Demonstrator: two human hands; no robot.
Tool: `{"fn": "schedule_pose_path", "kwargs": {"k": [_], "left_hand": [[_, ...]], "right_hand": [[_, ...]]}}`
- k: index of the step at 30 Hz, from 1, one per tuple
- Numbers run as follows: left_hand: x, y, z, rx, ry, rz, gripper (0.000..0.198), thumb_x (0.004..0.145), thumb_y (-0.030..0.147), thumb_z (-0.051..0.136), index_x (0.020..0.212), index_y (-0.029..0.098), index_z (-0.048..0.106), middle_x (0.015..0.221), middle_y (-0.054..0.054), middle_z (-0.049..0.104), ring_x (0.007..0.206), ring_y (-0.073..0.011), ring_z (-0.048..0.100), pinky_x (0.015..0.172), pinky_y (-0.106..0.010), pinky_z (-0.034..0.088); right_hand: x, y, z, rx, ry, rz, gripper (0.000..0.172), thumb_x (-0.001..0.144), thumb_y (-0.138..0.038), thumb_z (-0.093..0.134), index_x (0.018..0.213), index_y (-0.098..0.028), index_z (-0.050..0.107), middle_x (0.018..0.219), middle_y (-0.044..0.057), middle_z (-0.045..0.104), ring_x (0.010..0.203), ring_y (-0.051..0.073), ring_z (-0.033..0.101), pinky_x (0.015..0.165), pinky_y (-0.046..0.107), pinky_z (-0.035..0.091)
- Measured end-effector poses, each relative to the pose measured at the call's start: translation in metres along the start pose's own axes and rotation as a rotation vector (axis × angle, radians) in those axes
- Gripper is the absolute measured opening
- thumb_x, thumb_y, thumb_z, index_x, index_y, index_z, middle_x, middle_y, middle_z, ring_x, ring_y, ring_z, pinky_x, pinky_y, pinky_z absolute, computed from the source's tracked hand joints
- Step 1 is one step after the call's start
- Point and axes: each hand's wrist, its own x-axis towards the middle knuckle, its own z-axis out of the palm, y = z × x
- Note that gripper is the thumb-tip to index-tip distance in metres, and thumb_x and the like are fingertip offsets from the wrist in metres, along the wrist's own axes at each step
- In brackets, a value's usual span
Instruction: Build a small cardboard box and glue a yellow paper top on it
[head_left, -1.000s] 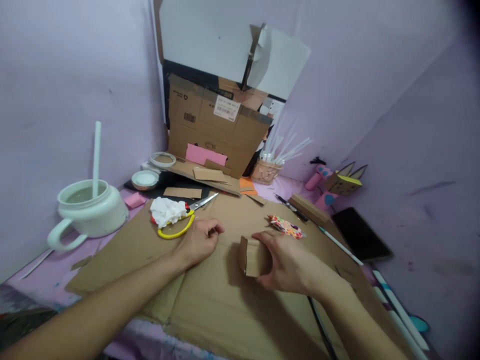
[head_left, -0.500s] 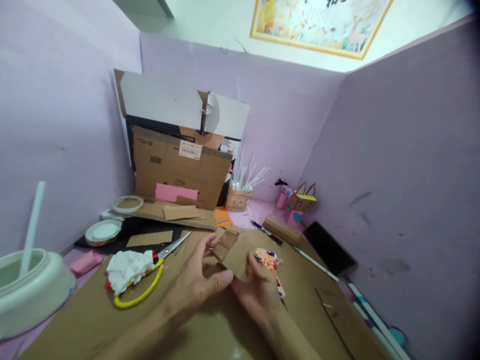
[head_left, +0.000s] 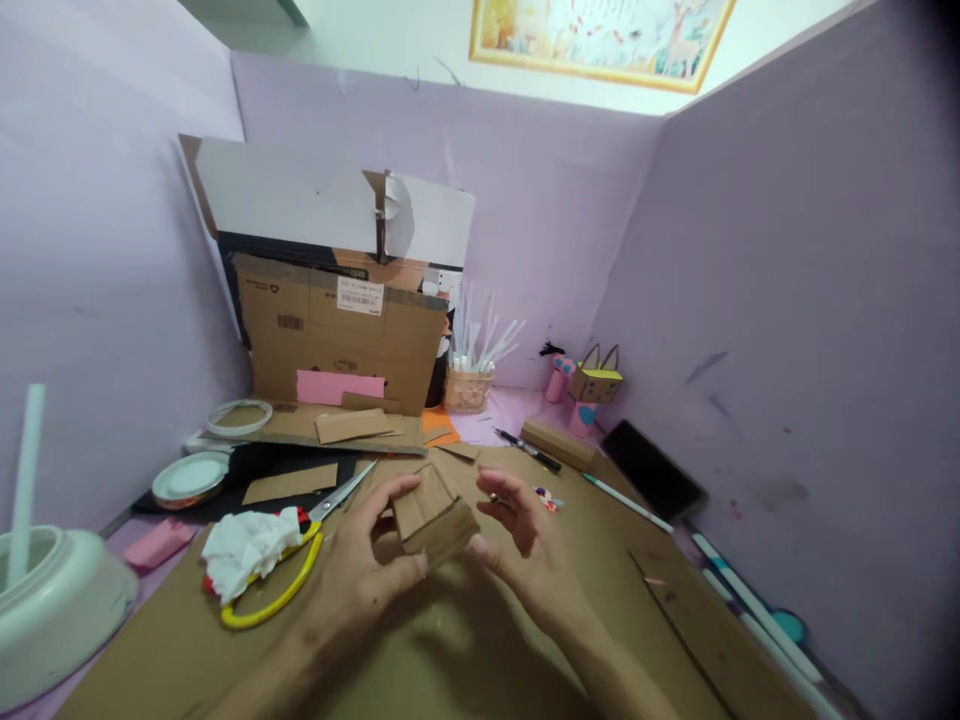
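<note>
Cardboard piece (head_left: 431, 520), small and folded, sits lifted off the work surface at centre, just above the big cardboard sheet (head_left: 450, 660) that covers the near table. My left hand (head_left: 360, 575) grasps it: thumb pressed along the near edge, fingertips over the far left corner. My right hand (head_left: 525, 545) is released, fingers bent and spread clear of the piece; its thumb lies just beside the piece's near right corner, and I cannot tell whether it touches. To the left on the sheet lie yellow-handled scissors (head_left: 281, 590), blades pointing far right, with a crumpled white tissue (head_left: 244, 545) over the handles. A small patterned scrap (head_left: 547, 497) shows just beyond the right fingers. Near left edge: white pot (head_left: 60, 610) with a white stick (head_left: 26, 470) standing in it. Far side: an opened cardboard box (head_left: 337, 335) upright against the wall, a pink strip (head_left: 339, 387) at its foot, a cup of white sticks (head_left: 469, 385) to its right. A black pen (head_left: 529, 450) lies far right of the hands.
</note>
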Motion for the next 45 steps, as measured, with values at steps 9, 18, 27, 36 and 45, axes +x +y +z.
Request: {"fn": "schedule_pose_path", "kwargs": {"k": [9,18,27,36,45], "left_hand": [[0.0,-0.009,0.014,0.328,-0.03,0.133,0.056,0.054,0.01,0.051,0.109,0.021,0.055,0.125,-0.009,0.049,0.117,-0.0275,0.047,0.098,-0.04,0.04],[0.005,-0.011,0.007,0.487,-0.14,0.063,0.033,0.066,0.029,0.067,0.097,0.02,0.058,0.13,-0.012,0.045,0.117,-0.0285,0.047,0.093,-0.04,0.042],[0.006,-0.003,0.012,0.454,-0.127,0.08,0.021,0.068,0.033,0.069,0.081,0.019,0.061,0.117,-0.009,0.054,0.102,-0.0234,0.056,0.084,-0.031,0.046],[0.005,-0.007,0.012,0.375,-0.045,0.071,0.023,0.064,0.027,0.07,0.086,0.019,0.065,0.116,-0.011,0.054,0.11,-0.0271,0.052,0.09,-0.037,0.045],[-0.007,-0.004,0.002,0.421,0.026,0.325,0.037,0.065,0.014,0.062,0.099,0.026,0.057,0.128,-0.008,0.044,0.12,-0.0287,0.045,0.098,-0.042,0.04]], "right_hand": [[0.0,-0.003,-0.001,-0.37,-0.207,-0.065,0.021,0.07,-0.009,0.062,0.086,-0.023,0.058,0.105,0.004,0.046,0.102,0.019,0.05,0.077,0.029,0.048],[-0.001,0.005,0.0,-0.374,-0.224,0.091,0.024,0.063,-0.002,0.061,0.078,-0.02,0.062,0.096,0.003,0.045,0.087,0.016,0.053,0.063,0.025,0.053],[0.0,0.004,0.002,-0.332,-0.204,0.068,0.023,0.061,-0.002,0.059,0.074,-0.02,0.065,0.094,0.004,0.044,0.086,0.017,0.055,0.058,0.025,0.055],[-0.002,0.007,0.003,-0.381,-0.206,0.008,0.026,0.064,-0.004,0.057,0.083,-0.02,0.063,0.097,0.005,0.046,0.085,0.017,0.055,0.065,0.027,0.053],[-0.005,0.005,0.003,0.034,-0.274,0.16,0.081,0.069,-0.022,0.068,0.138,-0.031,0.026,0.143,0.008,0.032,0.127,0.026,0.038,0.098,0.044,0.039]]}}
